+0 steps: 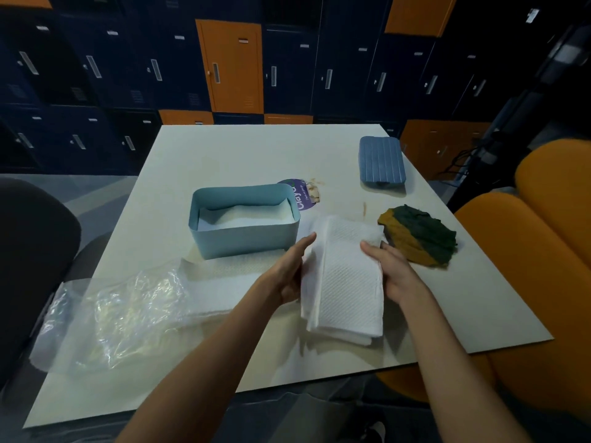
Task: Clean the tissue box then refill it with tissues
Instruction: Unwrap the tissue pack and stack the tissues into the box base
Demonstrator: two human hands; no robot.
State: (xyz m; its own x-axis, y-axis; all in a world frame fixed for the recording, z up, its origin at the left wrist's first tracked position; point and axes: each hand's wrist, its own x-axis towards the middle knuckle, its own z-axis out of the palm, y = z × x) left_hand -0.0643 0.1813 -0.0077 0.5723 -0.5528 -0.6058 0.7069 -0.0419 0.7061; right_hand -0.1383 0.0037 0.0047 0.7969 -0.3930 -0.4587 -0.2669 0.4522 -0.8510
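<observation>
A light blue tissue box (243, 238) stands open on the white table, with white tissues lying inside it. Its darker blue ribbed lid (381, 162) lies apart at the far right. Just in front of the box I hold a folded stack of white tissues (347, 279) above the table. My left hand (292, 270) grips the stack's left edge and my right hand (388, 270) grips its right edge. A yellow and green cloth (419, 239) lies crumpled to the right of the stack.
A clear plastic tissue wrapper (121, 311) with more white tissues (220, 289) lies at the near left. A purple sticker (302, 195) sits behind the box. Orange chairs (550, 251) stand at the right, a dark chair (35, 251) at the left, lockers behind.
</observation>
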